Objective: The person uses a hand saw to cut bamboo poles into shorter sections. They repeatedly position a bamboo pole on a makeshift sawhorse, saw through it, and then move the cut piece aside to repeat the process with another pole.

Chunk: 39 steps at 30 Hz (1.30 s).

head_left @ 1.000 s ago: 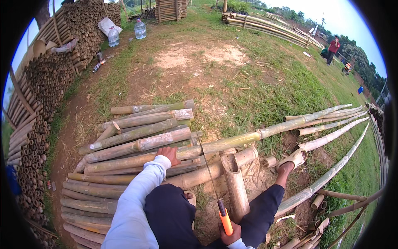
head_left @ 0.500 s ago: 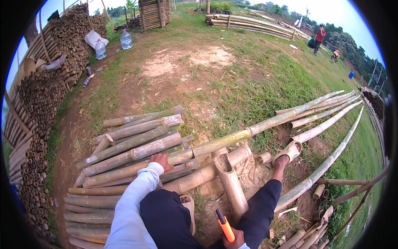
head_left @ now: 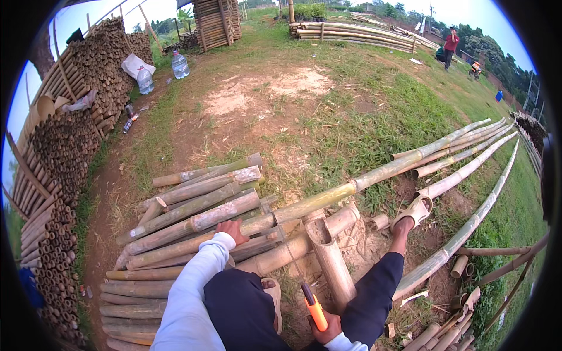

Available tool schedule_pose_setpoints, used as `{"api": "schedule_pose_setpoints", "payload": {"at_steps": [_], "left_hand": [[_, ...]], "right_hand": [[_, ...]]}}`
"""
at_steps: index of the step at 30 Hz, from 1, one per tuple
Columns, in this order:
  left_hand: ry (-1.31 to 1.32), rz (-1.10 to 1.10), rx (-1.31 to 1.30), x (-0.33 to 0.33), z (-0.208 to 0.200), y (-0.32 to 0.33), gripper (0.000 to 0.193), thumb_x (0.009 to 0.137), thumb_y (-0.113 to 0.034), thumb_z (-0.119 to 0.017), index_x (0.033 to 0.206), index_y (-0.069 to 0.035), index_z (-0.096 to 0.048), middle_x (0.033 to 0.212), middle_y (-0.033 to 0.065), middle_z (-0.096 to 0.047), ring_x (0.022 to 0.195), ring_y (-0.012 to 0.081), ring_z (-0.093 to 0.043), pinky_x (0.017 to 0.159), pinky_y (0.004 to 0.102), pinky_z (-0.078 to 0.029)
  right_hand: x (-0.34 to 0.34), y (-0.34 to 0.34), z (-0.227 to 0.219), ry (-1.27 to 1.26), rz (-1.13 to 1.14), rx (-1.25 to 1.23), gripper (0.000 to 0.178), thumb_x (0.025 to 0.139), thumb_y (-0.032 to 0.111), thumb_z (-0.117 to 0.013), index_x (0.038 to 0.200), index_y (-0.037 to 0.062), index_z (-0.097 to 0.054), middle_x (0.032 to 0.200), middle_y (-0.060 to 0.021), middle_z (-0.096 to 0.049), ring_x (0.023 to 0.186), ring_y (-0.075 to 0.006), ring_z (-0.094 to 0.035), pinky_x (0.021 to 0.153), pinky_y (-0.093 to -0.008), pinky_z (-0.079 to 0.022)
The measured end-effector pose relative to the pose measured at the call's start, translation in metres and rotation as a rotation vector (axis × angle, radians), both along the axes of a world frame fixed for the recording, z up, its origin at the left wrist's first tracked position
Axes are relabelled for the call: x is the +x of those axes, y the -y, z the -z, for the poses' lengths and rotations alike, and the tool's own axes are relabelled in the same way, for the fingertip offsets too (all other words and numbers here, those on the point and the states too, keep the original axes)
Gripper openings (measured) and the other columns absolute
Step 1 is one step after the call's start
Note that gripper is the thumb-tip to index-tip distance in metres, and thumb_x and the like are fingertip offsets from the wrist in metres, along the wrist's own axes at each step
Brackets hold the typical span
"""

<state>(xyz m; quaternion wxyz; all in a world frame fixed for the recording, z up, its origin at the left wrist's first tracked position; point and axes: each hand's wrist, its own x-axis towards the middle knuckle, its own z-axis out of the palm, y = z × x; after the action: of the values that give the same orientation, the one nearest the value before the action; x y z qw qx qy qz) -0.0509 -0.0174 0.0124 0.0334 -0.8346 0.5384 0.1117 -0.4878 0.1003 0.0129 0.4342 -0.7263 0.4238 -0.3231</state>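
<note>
A long greenish bamboo pole [head_left: 316, 202] slants from the cut pieces at my left toward the far right, resting across a thicker bamboo log [head_left: 281, 255]. My left hand [head_left: 233, 230] grips the pole from above, left of the saw. In my right hand [head_left: 328, 329], low in the view, is the orange handle of a hand saw [head_left: 316, 313]. Its thin blade reaches forward and crosses the pole just right of my left hand. How deep the blade sits in the pole I cannot tell. A short, open-ended bamboo post [head_left: 331, 266] leans near the saw.
Cut bamboo lengths [head_left: 137, 288] lie piled at left, with a tall stack [head_left: 64, 137] beyond. More long poles [head_left: 459, 253] stretch away on the right, beside my sandalled foot [head_left: 417, 214]. Two large clear bottles [head_left: 180, 64] stand farther back. A person in red [head_left: 451, 47] is far right.
My right hand has pushed the saw slightly forward, and its blade shows more plainly. My left hand stays on the pole. The whole view has shifted a little.
</note>
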Motion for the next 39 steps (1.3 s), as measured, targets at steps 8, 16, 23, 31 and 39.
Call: {"api": "schedule_pose_setpoints", "payload": {"at_steps": [8, 16, 23, 31, 39], "left_hand": [[-0.022, 0.004, 0.025, -0.001, -0.012, 0.013, 0.067, 0.073, -0.050, -0.078, 0.123, -0.008, -0.068, 0.107, 0.0247, -0.074, 0.104, 0.0420, -0.071, 0.096, 0.0503, -0.054], [0.034, -0.036, -0.073, 0.016, 0.007, -0.002, 0.076, 0.069, -0.044, -0.086, 0.131, -0.005, -0.065, 0.109, 0.0235, -0.074, 0.106, 0.0390, -0.071, 0.096, 0.0480, -0.054], [0.021, -0.026, -0.060, 0.002, -0.001, 0.007, 0.071, 0.068, -0.041, -0.087, 0.126, -0.007, -0.067, 0.109, 0.0238, -0.074, 0.105, 0.0400, -0.071, 0.096, 0.0478, -0.055], [0.018, -0.002, -0.087, 0.002, 0.005, 0.011, 0.066, 0.068, -0.041, -0.086, 0.122, -0.007, -0.068, 0.108, 0.0231, -0.075, 0.104, 0.0393, -0.072, 0.097, 0.0473, -0.055], [-0.027, 0.092, 0.022, -0.020, 0.028, 0.002, 0.066, 0.072, -0.042, -0.082, 0.127, -0.009, -0.067, 0.113, 0.0220, -0.074, 0.107, 0.0415, -0.070, 0.098, 0.0501, -0.054]], "right_hand": [[0.081, 0.087, 0.036, -0.023, 0.012, -0.064, 0.015, 0.086, 0.017, -0.075, 0.090, 0.0038, -0.069, 0.077, -0.0228, -0.067, 0.075, -0.0464, -0.067, 0.063, -0.0502, -0.053], [0.056, 0.046, 0.011, -0.022, -0.118, 0.054, 0.020, 0.091, 0.017, -0.074, 0.105, 0.0031, -0.069, 0.087, -0.0237, -0.069, 0.081, -0.0448, -0.068, 0.071, -0.0469, -0.054], [0.026, 0.033, 0.004, -0.082, -0.033, 0.090, 0.024, 0.089, 0.014, -0.071, 0.113, 0.0071, -0.070, 0.089, -0.0238, -0.070, 0.083, -0.0459, -0.068, 0.073, -0.0477, -0.056], [0.114, 0.103, 0.035, 0.011, -0.049, -0.040, 0.019, 0.090, 0.018, -0.072, 0.100, 0.0023, -0.066, 0.082, -0.0243, -0.065, 0.080, -0.0487, -0.063, 0.067, -0.0474, -0.051], [-0.015, -0.008, -0.010, -0.146, 0.036, 0.090, 0.021, 0.084, 0.007, -0.072, 0.104, 0.0024, -0.069, 0.080, -0.0199, -0.068, 0.075, -0.0413, -0.070, 0.068, -0.0425, -0.055]]}}
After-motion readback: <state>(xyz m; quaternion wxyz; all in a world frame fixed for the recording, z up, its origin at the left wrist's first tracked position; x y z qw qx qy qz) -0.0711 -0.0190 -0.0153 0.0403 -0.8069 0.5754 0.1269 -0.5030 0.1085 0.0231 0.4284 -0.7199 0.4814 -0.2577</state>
